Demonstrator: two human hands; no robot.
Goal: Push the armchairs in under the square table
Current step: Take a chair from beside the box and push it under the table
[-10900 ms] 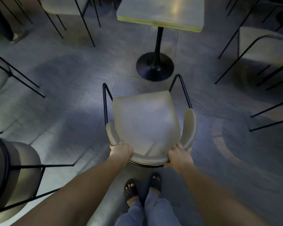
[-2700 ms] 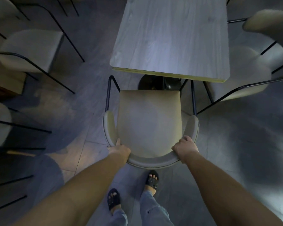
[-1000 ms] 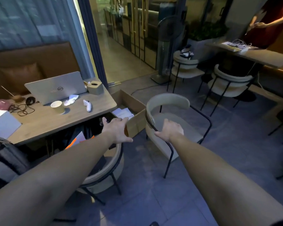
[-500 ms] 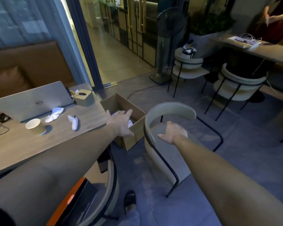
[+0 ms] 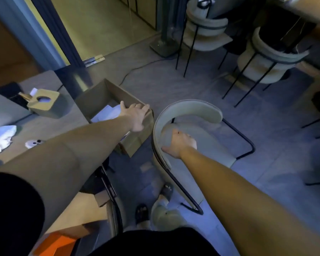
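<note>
A beige armchair with a curved backrest and black metal legs stands on the floor in the middle, with its back toward the box. My right hand hangs over its seat, just inside the left curve of the backrest, fingers loosely apart and holding nothing. My left hand is stretched out flat and open above the near rim of a cardboard box. The square table is out of view.
A wooden desk on the left carries a tissue box and a white controller. Another chair's rim is by my left leg. Two beige chairs and a fan base stand beyond. A cable crosses the floor.
I have turned away from the square table and its pushed-in chair. Over the last second the view tilted down and both hands reached forward, the right over this armchair's seat.
</note>
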